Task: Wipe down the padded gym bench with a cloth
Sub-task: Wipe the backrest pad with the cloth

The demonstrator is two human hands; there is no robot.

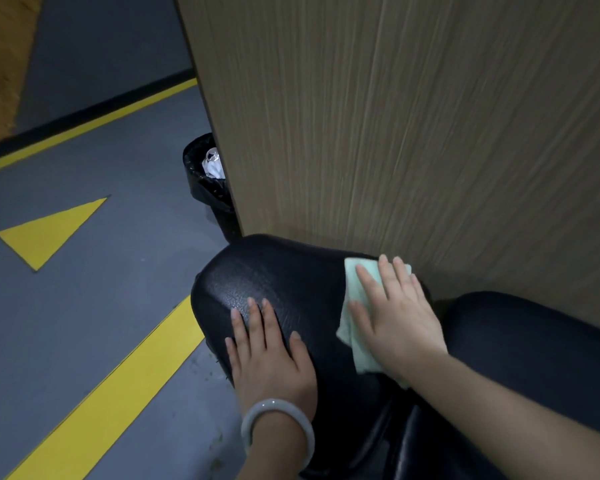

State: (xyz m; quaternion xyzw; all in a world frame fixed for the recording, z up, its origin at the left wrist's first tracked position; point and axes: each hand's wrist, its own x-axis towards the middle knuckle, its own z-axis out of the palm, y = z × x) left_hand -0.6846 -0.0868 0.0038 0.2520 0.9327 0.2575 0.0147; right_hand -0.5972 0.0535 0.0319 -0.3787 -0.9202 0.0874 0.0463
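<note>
Bench (284, 282), 2 pads, 1 cloth (352, 327), 2 hands

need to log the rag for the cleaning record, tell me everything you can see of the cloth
The cloth is pale mint green, soft and folded into a rough rectangle. It lies flat on the black padded bench, near the wood-look wall. The right hand presses it down with straight, spread fingers and covers much of it; its edges show above and below the hand.

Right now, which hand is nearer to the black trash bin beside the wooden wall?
Left. The left hand lies flat on the bench pad, on the side toward the trash bin. The right hand presses the cloth farther from the bin, near the wooden wall.
</note>
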